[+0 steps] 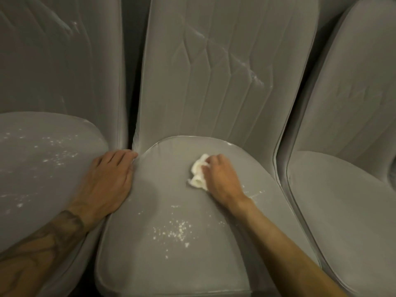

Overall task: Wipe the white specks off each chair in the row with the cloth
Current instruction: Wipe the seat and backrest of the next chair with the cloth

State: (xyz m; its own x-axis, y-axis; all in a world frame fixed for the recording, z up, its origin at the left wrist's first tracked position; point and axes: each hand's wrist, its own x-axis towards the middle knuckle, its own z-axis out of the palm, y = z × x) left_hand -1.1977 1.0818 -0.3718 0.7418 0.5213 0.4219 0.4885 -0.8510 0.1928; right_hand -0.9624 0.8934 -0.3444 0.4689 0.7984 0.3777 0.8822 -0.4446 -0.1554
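Middle chair (137,249) front: white specks (173,231) unwiped.
Right hand (221,176): grips cloth (198,173) on the seat, behind them.
Left hand (109,181): flat, fingers straight, on seat edge.
Left chair (32,185): speckled.
Right chair (342,200): looks clean.

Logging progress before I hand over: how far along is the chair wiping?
Looks done: the right chair seat shows no specks. In hand: the right hand grips the cloth on the middle chair seat, left hand resting at its edge. Left: the speck cluster near that seat's front, streaks on its backrest, and the speckled left chair.
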